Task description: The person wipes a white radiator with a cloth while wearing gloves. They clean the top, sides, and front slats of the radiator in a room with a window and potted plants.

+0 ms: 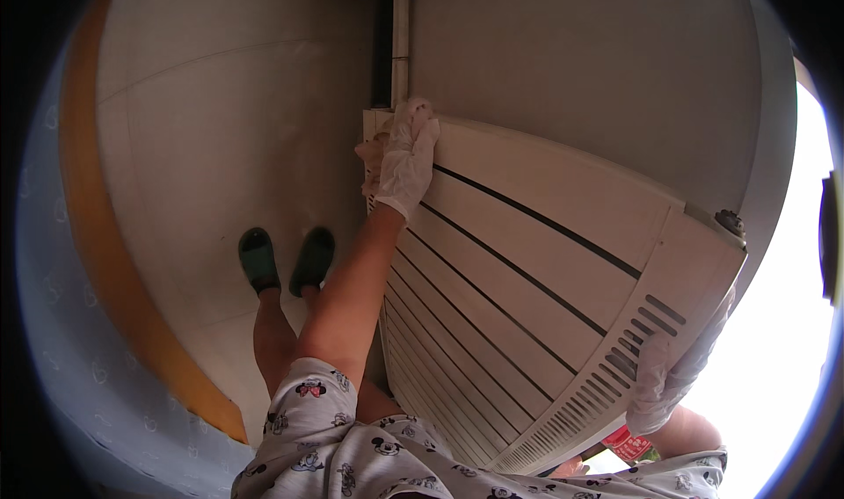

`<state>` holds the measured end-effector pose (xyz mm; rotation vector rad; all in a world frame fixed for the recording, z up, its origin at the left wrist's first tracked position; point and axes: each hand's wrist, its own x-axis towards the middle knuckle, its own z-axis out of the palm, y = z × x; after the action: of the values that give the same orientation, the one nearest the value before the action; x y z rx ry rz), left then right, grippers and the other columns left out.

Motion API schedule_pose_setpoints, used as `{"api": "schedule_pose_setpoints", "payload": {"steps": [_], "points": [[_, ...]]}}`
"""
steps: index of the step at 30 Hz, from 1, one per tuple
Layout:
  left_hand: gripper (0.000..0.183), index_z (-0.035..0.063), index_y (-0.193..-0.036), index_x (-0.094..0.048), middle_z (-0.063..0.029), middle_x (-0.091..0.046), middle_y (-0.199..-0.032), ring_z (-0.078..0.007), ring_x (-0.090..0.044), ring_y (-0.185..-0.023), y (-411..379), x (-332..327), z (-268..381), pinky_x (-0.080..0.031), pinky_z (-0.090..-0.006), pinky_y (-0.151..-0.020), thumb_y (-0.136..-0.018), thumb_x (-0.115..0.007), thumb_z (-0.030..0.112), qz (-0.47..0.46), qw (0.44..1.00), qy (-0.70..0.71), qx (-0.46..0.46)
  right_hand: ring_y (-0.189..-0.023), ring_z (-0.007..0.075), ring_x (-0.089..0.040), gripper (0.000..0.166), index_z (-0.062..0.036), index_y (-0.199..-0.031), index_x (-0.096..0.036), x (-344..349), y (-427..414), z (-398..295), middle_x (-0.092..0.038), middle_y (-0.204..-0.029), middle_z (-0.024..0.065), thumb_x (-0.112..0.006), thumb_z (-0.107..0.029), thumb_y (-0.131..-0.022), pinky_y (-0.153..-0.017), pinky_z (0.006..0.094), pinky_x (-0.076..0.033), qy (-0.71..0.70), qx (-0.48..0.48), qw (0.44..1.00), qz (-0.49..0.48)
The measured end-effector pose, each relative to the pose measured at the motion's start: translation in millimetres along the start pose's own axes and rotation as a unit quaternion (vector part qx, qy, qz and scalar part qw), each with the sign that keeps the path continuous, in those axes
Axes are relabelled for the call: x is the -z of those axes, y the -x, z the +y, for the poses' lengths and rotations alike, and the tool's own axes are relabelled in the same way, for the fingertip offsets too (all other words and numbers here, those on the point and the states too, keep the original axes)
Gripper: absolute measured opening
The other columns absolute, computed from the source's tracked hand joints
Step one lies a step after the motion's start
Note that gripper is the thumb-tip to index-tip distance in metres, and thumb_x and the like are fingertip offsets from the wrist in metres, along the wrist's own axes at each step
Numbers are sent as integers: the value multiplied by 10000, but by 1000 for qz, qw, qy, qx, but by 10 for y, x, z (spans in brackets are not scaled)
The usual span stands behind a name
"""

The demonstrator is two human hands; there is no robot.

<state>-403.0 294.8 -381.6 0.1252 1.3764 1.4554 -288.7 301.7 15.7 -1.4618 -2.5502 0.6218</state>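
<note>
A white slatted radiator point(501, 261) stands against the wall before me. My left hand point(409, 159), in a thin white glove, reaches down to its low far corner. Its fingers close around a crumpled pale pink thing point(370, 162), seemingly a cloth, pressed at the radiator's end; part of it is hidden by the glove. My right hand point(659, 380), gloved too, clasps the radiator's upper edge beside the slotted top grille point(593, 383). The thumb lies over the slots, while the other fingers reach behind the edge, partly out of sight.
A dark valve knob point(728, 222) sits at the radiator's upper corner, and a pipe point(401, 44) runs along the wall base. My green slippers point(257, 258) rest on the pale floor point(198, 169). Blue patterned fabric point(92, 367) borders an orange edge. A red package point(626, 443) lies near my right arm.
</note>
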Motion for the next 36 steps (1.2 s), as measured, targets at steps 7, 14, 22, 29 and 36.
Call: {"api": "schedule_pose_setpoints", "payload": {"steps": [7, 14, 22, 29, 36], "points": [[614, 134, -1502, -408, -85, -382, -1551, -266, -256, -1465, -147, 177, -141, -120, -351, -1202, -1014, -414, 508, 49, 992, -55, 106, -1373, 232, -345, 864, -49, -1580, -148, 36, 94, 64, -247, -1545, 151, -591, -145, -845, -1151, 397, -288, -41, -55, 997, 40], [491, 47, -1444, -448, -152, -386, -1531, -408, -388, -1365, 1410, -497, 697, -253, -523, -1161, -1037, -453, 322, -100, 984, -50, -141, -1439, 290, -267, 829, -60, -1587, -129, 160, 16, -38, -164, -1604, 176, -576, -258, -918, -1159, 437, -250, 99, -57, 992, -54], [566, 67, -1472, -420, -198, -290, -1586, -418, -264, -1459, 1570, -536, 591, -237, -461, -1188, -960, -564, 259, -96, 955, -136, -247, -1441, 276, -260, 793, -45, -1571, -210, 75, -66, -155, -235, -1595, 143, -591, -288, -919, -1180, 424, -210, 126, -16, 990, -55], [589, 97, -1544, -294, -156, -370, -1552, -307, -295, -1461, 1085, -235, 279, -231, -364, -1183, -1023, -504, 273, -12, 1000, 8, 23, -1499, 360, -217, 374, -40, -1297, -615, 193, 1, 33, -387, -1540, 87, -491, 35, -953, -1224, 454, -194, 274, 209, 932, -109], [566, 91, -1527, -333, -181, -316, -1574, -421, -254, -1453, 2032, -493, 694, -197, -446, -1195, -1025, -482, 307, -96, 994, -2, -47, -1368, 352, -457, 372, -62, -1125, -713, 92, -241, -153, -609, -1327, 81, -670, -298, -840, -1172, 517, -311, 412, 366, 774, -313]]}}
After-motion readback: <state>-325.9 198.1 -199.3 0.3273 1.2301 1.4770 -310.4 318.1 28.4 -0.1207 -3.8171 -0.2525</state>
